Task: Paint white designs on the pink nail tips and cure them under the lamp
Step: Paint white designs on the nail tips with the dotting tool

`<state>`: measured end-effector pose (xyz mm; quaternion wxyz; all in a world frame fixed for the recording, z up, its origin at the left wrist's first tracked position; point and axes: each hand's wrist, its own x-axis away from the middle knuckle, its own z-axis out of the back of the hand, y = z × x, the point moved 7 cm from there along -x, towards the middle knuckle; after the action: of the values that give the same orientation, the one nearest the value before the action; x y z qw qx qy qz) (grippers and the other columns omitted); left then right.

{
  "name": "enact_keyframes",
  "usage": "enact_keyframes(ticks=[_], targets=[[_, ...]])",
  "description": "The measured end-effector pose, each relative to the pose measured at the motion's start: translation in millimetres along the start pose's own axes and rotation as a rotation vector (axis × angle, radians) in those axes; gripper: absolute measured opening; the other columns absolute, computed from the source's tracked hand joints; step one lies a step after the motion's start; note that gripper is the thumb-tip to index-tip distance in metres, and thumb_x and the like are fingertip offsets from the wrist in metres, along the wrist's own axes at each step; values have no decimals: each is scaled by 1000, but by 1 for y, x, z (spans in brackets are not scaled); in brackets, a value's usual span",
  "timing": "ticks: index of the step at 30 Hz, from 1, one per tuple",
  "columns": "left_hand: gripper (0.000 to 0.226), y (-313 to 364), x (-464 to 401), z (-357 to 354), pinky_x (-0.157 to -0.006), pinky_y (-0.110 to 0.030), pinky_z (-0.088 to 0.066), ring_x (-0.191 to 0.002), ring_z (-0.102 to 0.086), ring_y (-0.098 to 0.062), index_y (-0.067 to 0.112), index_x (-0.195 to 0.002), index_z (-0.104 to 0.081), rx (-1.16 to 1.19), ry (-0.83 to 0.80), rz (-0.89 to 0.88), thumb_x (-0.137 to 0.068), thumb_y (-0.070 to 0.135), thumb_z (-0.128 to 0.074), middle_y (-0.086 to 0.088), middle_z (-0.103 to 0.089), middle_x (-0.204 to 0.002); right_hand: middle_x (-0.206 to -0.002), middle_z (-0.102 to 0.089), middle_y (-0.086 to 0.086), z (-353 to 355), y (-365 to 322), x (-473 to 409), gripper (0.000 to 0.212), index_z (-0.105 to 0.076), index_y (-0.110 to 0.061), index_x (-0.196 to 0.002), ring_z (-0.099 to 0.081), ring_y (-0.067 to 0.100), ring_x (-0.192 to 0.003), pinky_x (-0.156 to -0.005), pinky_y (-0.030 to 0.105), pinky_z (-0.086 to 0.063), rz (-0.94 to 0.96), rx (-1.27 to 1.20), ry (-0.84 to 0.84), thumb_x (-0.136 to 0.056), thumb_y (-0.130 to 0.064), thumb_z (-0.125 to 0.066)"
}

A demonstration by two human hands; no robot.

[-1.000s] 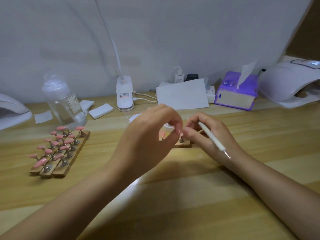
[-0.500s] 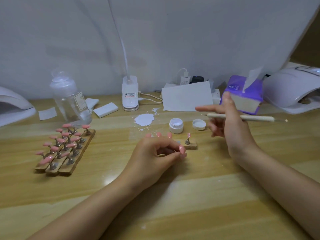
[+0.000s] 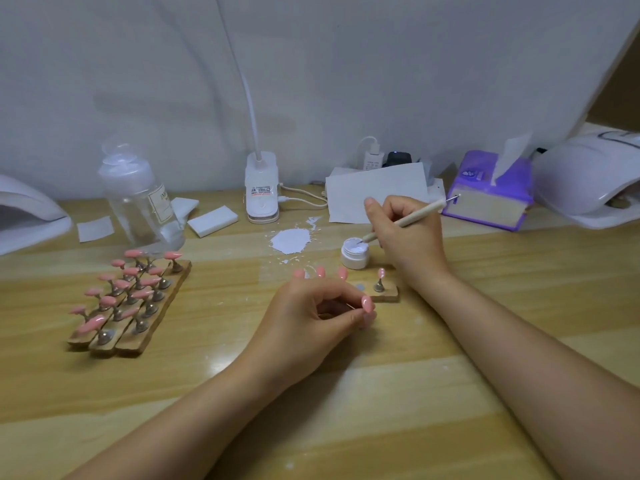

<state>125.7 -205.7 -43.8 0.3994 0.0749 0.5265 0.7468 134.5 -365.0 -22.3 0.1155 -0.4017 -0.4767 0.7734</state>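
From my feed the light is soft and even, moderately bright, with a cool cast on the white backdrop [image 3: 381, 64]. It seems to fall from above and ahead: pale sheen streaks the desk [image 3: 214, 368] toward its near edge, and a soft shadow spreads under the left hand [image 3: 311, 320]. The right hand [image 3: 408, 237] throws only a faint one. Small highlights glint on the pink nail tips [image 3: 128, 292] near the left edge. Wide-angle bending curves the desk's far edge and stretches both lamps at the side edges. Detail is soft throughout, with smeared compression texture; the clear bottle [image 3: 138, 199] looks slightly blurred.
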Motion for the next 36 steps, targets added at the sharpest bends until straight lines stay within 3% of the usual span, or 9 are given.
enact_keyframes(ticks=[4, 7, 14, 20, 23, 27, 30, 33, 36], targets=[[24, -1, 0, -1, -98, 4, 4, -110, -38, 24, 31, -66, -61, -4, -7, -9, -79, 12, -68, 13, -72, -77, -45, -29, -1, -5, 0, 0, 49, -30, -15, -47, -31, 13, -50, -55, 28, -29, 34, 37, -32, -86, -16, -59], [23, -1, 1, -1, -105, -3, 4, -115, -41, 16, 30, -66, -61, 4, -7, -8, -79, 12, -68, 12, -72, -78, -43, -29, -4, -7, 3, 0, 50, -29, -18, -45, -30, 13, -49, -55, 28, -29, 26, 70, -52, -85, -17, -59], [22, 1, 1, -1, -99, 4, 5, -103, -40, 28, 30, -67, -62, -33, -7, -15, -79, 13, -68, 11, -72, -77, -45, -31, -2, -8, 4, -1, 49, -30, -18, -46, -36, 19, -54, -55, 28, -30, -2, 68, -73, -86, -19, -59], [23, 1, 0, 0, -108, -8, 2, -111, -48, 12, 31, -66, -62, -48, 10, 7, -79, 12, -69, 11, -72, -70, -49, -35, 6, -5, 3, -1, 45, -34, -12, -49, -42, 23, -57, -56, 29, -33, 4, 60, -52, -86, -16, -57], [26, 2, 0, -1, -111, -13, 0, -112, -47, 12, 32, -64, -61, -54, 14, 12, -78, 11, -69, 10, -72, -70, -51, -43, 16, 6, -11, 0, 43, -42, -2, -53, -46, 15, -51, -53, 27, -37, 11, -62, 28, -91, -19, -56], [26, 3, 0, -1, -114, -20, -4, -97, -48, 24, 31, -65, -63, -29, -12, 24, -78, 10, -69, 7, -71, -67, -39, -52, -3, 28, -47, -8, 41, -46, -13, -58, -45, 3, -37, -45, 12, -37, -16, -376, 111, -94, -31, -49], [25, 4, 0, -1, -110, -11, -4, -102, -46, 21, 31, -66, -63, -45, -9, 24, -78, 11, -69, 10, -71, -67, -45, -60, -3, 28, -67, -3, 35, -51, -18, -66, -47, 6, -40, -44, 13, -39, -65, -510, 39, -94, -37, -46], [26, 3, 1, -1, -112, -14, -4, -97, -54, 16, 31, -65, -62, -19, -12, 41, -78, 9, -68, 8, -72, -69, -52, -62, -7, 13, -60, 28, 26, -55, -21, -63, -51, 4, -46, -50, 16, -46, -144, -457, -157, -85, -33, -60], [24, 4, 2, -1, -111, -16, -6, -89, -61, 8, 31, -66, -62, -23, -20, 46, -78, 11, -68, 10, -72, -70, -41, -50, -12, 16, -41, 59, 32, -45, -18, -53, -50, 0, -41, -55, 21, -52, -231, -424, -120, -64, -35, -70]])
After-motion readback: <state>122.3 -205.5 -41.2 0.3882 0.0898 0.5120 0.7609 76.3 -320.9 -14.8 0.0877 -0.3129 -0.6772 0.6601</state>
